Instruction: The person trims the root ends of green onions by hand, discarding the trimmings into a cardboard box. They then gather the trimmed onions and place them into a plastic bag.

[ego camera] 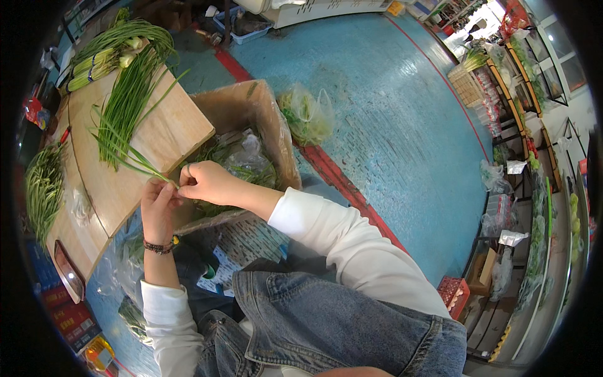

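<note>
A few long green stalks [144, 163], likely garlic chives, run from my fingers up over the wooden table [169, 120]. My left hand [160, 200] grips them near their lower ends, just off the table's front edge. The fingertips of my right hand [207, 183] pinch the very ends of the same stalks, thumb against forefinger. Both hands are above the near left side of an open cardboard box [278, 122] that holds green scraps and clear plastic. On the table beyond lies a loose pile of the same kind of green stalks [125, 103].
Celery bundles [92, 70] and long beans [155, 30] lie at the table's far end. More green pods or beans [44, 188] and a phone [69, 271] line its left side. A plastic bag of greens [306, 115] stands on the blue floor beside the box. Shelves [523, 113] run along the right.
</note>
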`<control>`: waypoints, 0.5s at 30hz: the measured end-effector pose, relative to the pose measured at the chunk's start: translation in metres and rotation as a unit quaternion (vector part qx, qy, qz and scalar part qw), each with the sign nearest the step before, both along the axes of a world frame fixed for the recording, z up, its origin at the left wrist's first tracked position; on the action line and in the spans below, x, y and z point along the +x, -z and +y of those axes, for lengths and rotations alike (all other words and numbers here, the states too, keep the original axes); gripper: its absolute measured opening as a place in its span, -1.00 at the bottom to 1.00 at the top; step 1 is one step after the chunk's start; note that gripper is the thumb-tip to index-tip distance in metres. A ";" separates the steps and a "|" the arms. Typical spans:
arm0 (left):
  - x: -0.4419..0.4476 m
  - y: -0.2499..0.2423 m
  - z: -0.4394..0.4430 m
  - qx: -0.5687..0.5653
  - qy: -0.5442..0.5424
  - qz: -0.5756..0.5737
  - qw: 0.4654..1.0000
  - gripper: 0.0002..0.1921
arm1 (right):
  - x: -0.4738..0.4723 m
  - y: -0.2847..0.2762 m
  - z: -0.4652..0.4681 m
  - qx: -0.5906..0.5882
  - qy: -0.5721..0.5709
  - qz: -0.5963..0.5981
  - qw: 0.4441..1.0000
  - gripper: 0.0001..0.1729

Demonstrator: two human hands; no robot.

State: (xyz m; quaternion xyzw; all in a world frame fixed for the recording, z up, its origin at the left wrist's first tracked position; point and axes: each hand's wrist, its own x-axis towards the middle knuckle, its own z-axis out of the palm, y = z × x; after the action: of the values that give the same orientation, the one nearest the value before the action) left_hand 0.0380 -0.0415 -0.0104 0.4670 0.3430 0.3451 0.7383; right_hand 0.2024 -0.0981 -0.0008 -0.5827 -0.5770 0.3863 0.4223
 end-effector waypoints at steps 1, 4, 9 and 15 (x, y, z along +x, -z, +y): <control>0.000 0.001 0.001 -0.010 0.004 0.007 1.000 -0.88 | -0.002 0.000 -0.001 0.019 0.015 -0.029 0.999 -0.78; 0.001 0.005 0.001 -0.017 0.002 0.017 1.000 -0.94 | -0.005 -0.001 -0.004 0.040 0.048 -0.102 0.993 -0.83; 0.000 0.008 0.001 -0.024 -0.013 0.017 0.999 -0.95 | -0.006 -0.001 -0.005 0.053 0.042 -0.163 0.984 -0.83; -0.001 0.005 0.002 -0.029 -0.002 0.005 1.000 -0.93 | -0.003 0.002 -0.003 0.034 0.028 -0.123 0.991 -0.82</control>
State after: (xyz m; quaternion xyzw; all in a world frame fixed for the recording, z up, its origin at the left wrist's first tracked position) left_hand 0.0370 -0.0398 -0.0157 0.4464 0.3576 0.3343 0.7491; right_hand 0.1990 -0.1013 -0.0024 -0.6272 -0.6208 0.2794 0.3784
